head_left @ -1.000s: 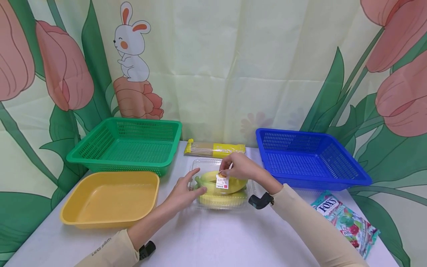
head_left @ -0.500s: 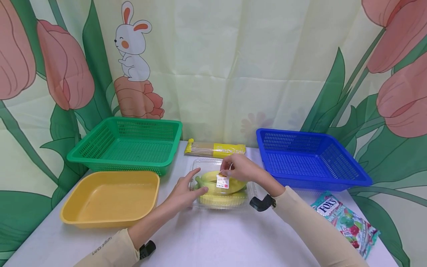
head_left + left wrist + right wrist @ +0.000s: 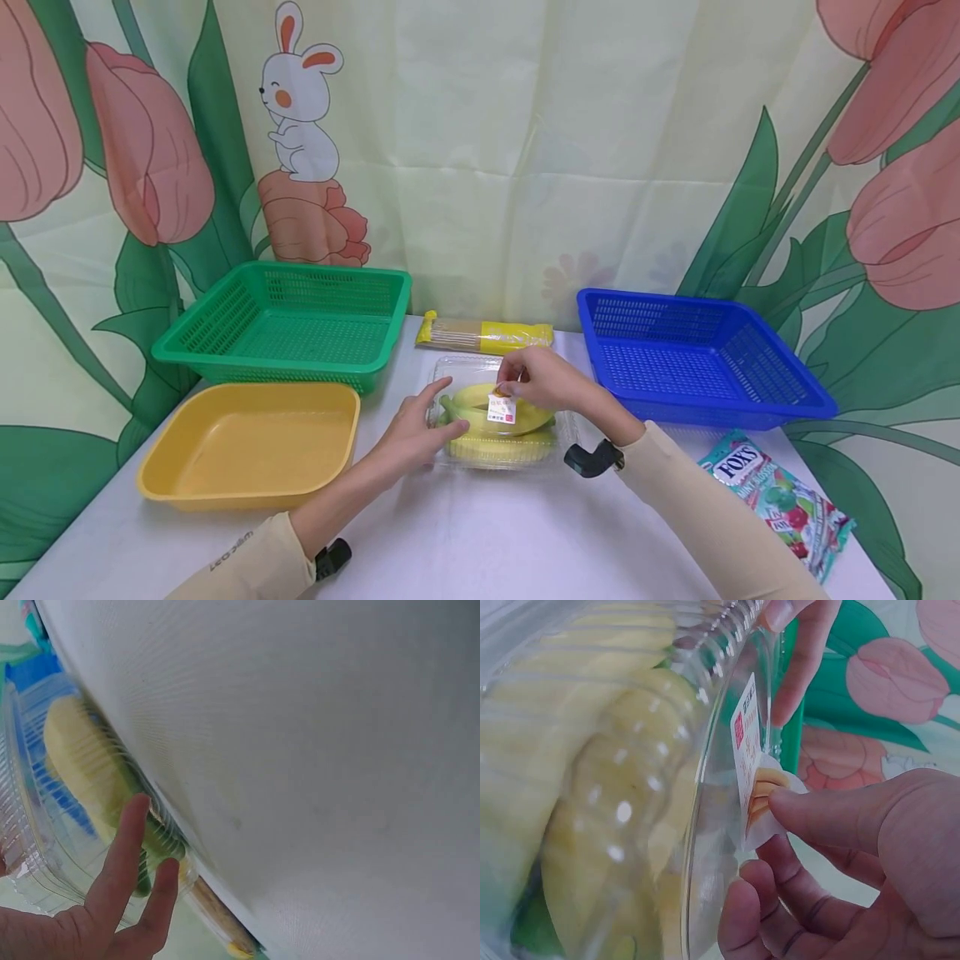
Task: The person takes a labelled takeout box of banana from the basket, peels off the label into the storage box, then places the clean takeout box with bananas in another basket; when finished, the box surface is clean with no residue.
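A clear plastic clamshell box (image 3: 498, 457) with yellow bananas (image 3: 480, 397) inside lies lid up on the table. On its lid is a white printed label (image 3: 502, 409). My right hand (image 3: 542, 379) pinches the label's far edge between thumb and fingers; in the right wrist view that edge of the label (image 3: 761, 802) curls up off the lid. My left hand (image 3: 416, 429) rests at the box's left side, fingers spread and fairly straight, thumb over the lid's near left part. In the left wrist view two fingers (image 3: 124, 847) lie along the box's ribbed wall.
A green basket (image 3: 300, 367) and a yellow tray (image 3: 247, 498) stand to the left, a blue basket (image 3: 712, 408) to the right. Behind the box lies a yellow-wrapped pack of thin sticks or noodles (image 3: 483, 335). A FOX'S candy bag (image 3: 780, 504) lies beside my right forearm.
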{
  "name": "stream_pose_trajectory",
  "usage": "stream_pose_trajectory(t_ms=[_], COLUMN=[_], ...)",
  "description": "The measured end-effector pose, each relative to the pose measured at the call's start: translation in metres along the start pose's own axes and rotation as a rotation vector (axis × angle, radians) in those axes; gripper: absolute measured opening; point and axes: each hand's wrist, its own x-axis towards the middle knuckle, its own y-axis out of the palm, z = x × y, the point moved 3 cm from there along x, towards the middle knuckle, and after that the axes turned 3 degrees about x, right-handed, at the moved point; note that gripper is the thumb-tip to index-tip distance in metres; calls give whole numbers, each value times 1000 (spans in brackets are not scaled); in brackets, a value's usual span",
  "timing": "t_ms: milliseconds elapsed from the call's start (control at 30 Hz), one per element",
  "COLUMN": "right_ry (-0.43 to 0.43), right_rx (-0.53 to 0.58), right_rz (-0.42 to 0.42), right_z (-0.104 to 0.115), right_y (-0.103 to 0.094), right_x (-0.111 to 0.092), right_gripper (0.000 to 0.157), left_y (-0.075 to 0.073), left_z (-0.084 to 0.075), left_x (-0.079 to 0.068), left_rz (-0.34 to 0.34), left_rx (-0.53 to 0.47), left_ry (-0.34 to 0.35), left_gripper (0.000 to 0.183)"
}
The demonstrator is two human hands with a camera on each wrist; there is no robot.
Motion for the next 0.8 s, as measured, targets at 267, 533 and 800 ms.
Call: stream_pose_trajectory(t_ms=[267,533,800], right_ry=[-43,-75,-94], right_rx=[-5,-4,-5], right_rz=[-20,-32,-37], right_z=[1,1,3], right_y=[0,1,-1], right_x=[-2,-4,-7], right_gripper=[7,7,7], left_y=[1,1,1], left_z=[0,1,1], left_x=[-1,-2,-2], left_rz=[-4,7,5], left_rx=[-4,-25,-31], left_ry=[20,29,38], left_gripper=[77,78,78])
